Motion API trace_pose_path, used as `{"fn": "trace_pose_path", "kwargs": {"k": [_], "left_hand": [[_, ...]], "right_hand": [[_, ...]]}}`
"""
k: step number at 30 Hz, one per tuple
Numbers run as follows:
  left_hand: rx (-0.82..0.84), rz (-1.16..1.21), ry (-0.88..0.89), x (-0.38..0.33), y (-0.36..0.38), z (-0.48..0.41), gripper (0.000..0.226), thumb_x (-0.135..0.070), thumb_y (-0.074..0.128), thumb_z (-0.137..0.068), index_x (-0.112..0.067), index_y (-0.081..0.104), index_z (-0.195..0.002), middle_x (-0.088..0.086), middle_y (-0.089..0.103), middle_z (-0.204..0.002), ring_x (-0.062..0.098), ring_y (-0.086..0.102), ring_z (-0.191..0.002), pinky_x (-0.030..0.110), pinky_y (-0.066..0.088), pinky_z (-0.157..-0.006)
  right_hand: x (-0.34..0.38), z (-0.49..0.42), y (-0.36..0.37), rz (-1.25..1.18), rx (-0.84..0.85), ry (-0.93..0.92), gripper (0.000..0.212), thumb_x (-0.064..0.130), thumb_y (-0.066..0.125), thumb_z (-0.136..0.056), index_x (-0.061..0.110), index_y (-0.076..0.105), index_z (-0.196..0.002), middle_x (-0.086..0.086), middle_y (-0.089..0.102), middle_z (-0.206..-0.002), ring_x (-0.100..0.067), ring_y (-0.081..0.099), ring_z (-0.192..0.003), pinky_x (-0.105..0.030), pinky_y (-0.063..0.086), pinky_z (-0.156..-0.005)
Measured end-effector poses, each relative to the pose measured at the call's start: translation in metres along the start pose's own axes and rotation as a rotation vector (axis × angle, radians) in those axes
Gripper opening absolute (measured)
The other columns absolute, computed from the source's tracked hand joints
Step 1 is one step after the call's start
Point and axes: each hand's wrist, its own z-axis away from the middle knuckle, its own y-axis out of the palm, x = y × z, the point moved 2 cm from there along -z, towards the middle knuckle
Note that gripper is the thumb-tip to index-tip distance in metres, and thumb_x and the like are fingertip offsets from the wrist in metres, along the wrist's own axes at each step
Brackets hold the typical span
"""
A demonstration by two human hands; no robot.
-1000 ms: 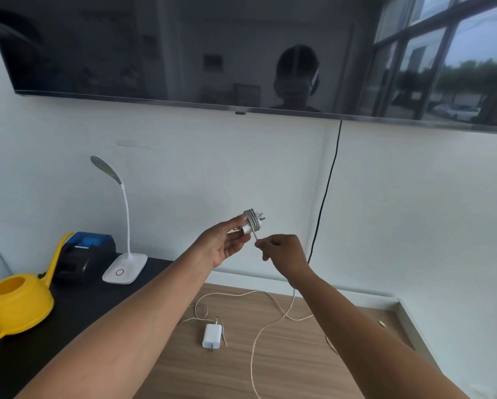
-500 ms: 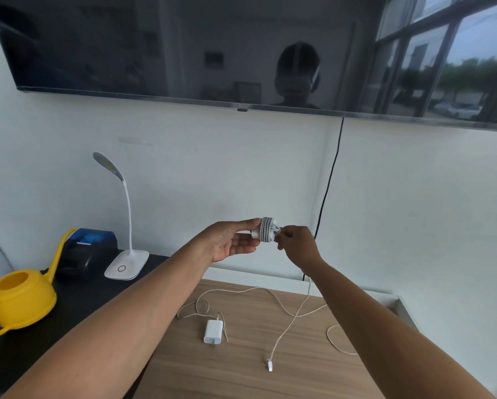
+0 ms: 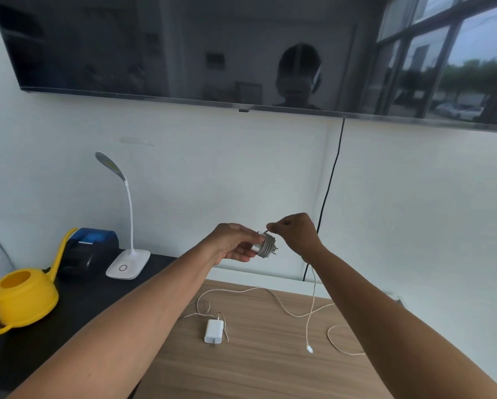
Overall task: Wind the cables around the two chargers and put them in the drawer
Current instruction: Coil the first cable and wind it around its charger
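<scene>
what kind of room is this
Likely a home office or living room: a big television hangs on the wall above a wooden desk, and a desk lamp stands on the dark counter beside it.

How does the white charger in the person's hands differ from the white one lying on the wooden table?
The held white charger sits in the left hand, up in the air; the other white charger lies untouched on the wooden table. The held one has cable coiled round it, the right hand pinching the strand; the other's cable sprawls loose. Both are white plug blocks.
</scene>
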Motion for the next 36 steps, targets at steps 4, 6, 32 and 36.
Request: {"fn": "trace_pose_path", "kwargs": {"k": [4, 6, 32, 36], "left_hand": [[-0.067, 0.105, -0.005, 0.005, -0.002, -0.004, 0.028, -0.016, 0.084, -0.074, -0.008, 0.067, -0.094, 0.014, 0.069, -0.085, 0.024, 0.07, -0.069, 0.035, 0.062, -0.07], [-0.081, 0.186, -0.011, 0.007, -0.005, -0.006, 0.026, -0.016, 0.083, -0.076, -0.009, 0.065, -0.093, 0.014, 0.07, -0.084, 0.024, 0.071, -0.07, 0.035, 0.061, -0.071], [0.088, 0.399, -0.123, -0.001, -0.011, 0.008, 0.035, -0.028, 0.079, -0.075, -0.006, 0.069, -0.099, 0.013, 0.074, -0.086, 0.018, 0.073, -0.07, 0.022, 0.058, -0.053], [0.136, 0.298, -0.144, 0.0, -0.009, 0.009, 0.034, -0.027, 0.078, -0.078, -0.004, 0.068, -0.1, 0.015, 0.074, -0.085, 0.019, 0.073, -0.071, 0.024, 0.06, -0.06]], "right_hand": [[0.002, 0.005, 0.005, -0.038, -0.006, -0.01, 0.024, 0.019, 0.068, -0.082, -0.003, 0.07, -0.072, 0.011, 0.046, -0.041, -0.01, 0.032, -0.041, -0.023, 0.028, -0.048], [0.002, 0.008, 0.006, -0.062, -0.004, -0.019, 0.022, 0.017, 0.065, -0.082, -0.002, 0.068, -0.071, 0.009, 0.049, -0.046, -0.01, 0.034, -0.043, -0.023, 0.03, -0.048], [-0.04, 0.019, 0.02, -0.076, 0.116, 0.072, 0.017, 0.033, 0.071, -0.084, 0.018, 0.075, -0.077, 0.0, 0.061, -0.057, -0.008, 0.049, -0.054, -0.023, 0.036, -0.056], [-0.036, 0.007, 0.009, 0.014, 0.06, 0.06, 0.018, 0.029, 0.071, -0.082, 0.018, 0.069, -0.067, 0.001, 0.061, -0.057, -0.01, 0.048, -0.05, -0.024, 0.037, -0.057]]}}
